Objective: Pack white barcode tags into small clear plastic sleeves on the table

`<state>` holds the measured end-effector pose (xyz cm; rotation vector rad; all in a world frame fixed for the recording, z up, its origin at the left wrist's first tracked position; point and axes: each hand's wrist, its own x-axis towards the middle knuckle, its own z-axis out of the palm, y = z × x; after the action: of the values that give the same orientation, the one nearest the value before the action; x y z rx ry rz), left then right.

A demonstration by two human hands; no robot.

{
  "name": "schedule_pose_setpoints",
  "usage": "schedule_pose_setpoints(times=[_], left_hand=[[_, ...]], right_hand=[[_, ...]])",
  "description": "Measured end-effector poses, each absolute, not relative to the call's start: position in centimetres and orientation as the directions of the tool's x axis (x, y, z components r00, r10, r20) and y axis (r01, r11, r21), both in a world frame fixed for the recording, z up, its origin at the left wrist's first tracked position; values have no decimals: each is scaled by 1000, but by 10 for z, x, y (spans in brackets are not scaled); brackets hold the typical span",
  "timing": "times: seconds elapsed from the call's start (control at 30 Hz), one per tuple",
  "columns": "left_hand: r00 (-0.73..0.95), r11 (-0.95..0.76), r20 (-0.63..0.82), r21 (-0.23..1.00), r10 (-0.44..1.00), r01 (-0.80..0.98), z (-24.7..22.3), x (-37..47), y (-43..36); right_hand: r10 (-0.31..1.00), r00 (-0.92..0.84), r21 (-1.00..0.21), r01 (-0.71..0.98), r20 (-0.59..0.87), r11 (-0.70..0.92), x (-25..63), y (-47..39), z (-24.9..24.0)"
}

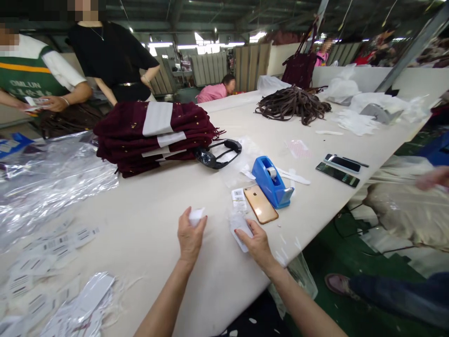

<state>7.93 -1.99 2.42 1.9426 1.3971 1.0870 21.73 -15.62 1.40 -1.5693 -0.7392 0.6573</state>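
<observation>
Between the thumb and fingers of my left hand (190,236) is a small white card (196,216), held just above the table. My right hand (257,241) grips a small clear plastic bag (240,228) that looks whitish; whether something is inside I cannot tell. Just beyond the bag lies a small stack of barcode labels (239,200). A gold phone (261,204) rests beside those labels, close to my right hand. The blue tape dispenser (271,182) stands behind the phone.
Folded maroon bags (154,135) are stacked ahead, beside a black headset-like device (219,157). Barcode labels (52,252) and plastic sheets (52,182) cover the left side. Brown straps (293,104) and more phones (338,171) lie to the right. Several people stand or work around the table.
</observation>
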Motion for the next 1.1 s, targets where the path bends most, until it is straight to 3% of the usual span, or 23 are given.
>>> schedule_pose_setpoints(times=[0.07,0.13,0.23,0.3,0.4,0.53,0.6,0.67,0.73,0.83,0.97,1.1], left_hand=[[-24,-287,351,802,936,524,48,64,-12],[-99,-289,394,801,914,524,67,53,-10],[-85,-293,382,817,920,497,75,47,-13],[-72,-243,312,849,947,469,68,48,-17],[-24,-193,228,874,973,446,53,57,-22],[149,-373,344,812,927,449,45,80,-37],[265,-525,453,729,851,440,43,94,-48],[383,-647,523,644,762,409,39,107,-59],[480,-738,563,565,672,370,34,118,-72],[595,-826,582,471,554,309,29,125,-86],[732,-831,483,517,480,205,28,128,-79],[667,-678,352,664,656,316,26,148,-38]], right_hand=[[834,550,-978,194,45,-75,203,-133,14],[898,430,-897,426,88,-116,187,-115,11],[944,311,-579,792,107,-196,166,-101,5],[940,326,-419,871,104,-256,159,-100,3],[937,335,-418,868,95,-268,164,-105,6],[869,440,-657,728,227,-197,191,-119,22],[822,531,-852,510,206,-116,202,-127,34],[838,539,-981,193,82,-28,207,-133,44],[843,537,-995,-95,-25,30,206,-135,49],[760,635,-935,-337,-136,114,206,-135,46],[678,707,-910,-392,-201,138,229,-139,30],[668,699,-910,-407,-256,78,263,-145,16]])
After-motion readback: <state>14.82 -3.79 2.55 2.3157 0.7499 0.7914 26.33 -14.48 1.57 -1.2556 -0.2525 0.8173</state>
